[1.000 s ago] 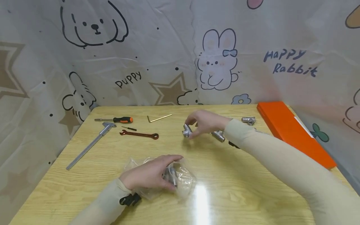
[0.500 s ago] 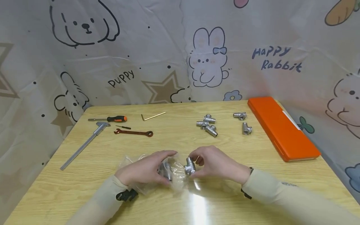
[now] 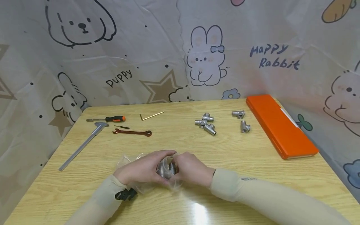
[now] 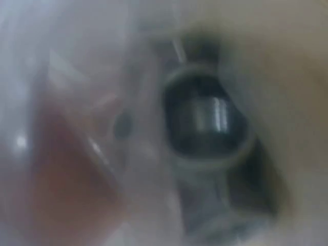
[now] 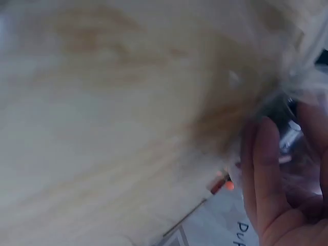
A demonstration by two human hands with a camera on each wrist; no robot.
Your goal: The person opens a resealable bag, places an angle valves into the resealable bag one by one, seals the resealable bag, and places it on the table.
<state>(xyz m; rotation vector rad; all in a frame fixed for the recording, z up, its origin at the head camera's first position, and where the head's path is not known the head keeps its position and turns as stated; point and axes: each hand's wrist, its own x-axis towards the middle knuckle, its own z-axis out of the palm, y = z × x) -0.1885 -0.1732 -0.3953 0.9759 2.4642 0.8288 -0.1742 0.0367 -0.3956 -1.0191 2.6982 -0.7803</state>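
A clear plastic bag [image 3: 123, 160] with metal pipe tees in it lies near the front middle of the table. My left hand [image 3: 142, 168] grips the bag around its mouth, thumb and fingers curled about the metal pieces. At the bag's opening my right hand [image 3: 194, 170] pinches a silvery pipe tee [image 3: 172, 168], its fingertips inside the plastic. In the right wrist view, fingers [image 5: 267, 159] curl beside the shiny metal [image 5: 291, 137]. The left wrist view is blurred; a round metal opening [image 4: 205, 123] shows through the film. Much of the bag is hidden under my left hand.
Three pipe tees [image 3: 201, 123] lie clustered at the back, two more [image 3: 245, 127] farther right beside an orange case [image 3: 281, 125]. On the left are a caliper [image 3: 81, 148], screwdriver [image 3: 113, 118], small screwdriver [image 3: 122, 127], red wrench [image 3: 132, 132] and hex key [image 3: 152, 116].
My right hand has brought a pipe tee from the back cluster toward me, then left into the bag's mouth. The left hand keeps gripping the bag. The head view has shifted slightly right.
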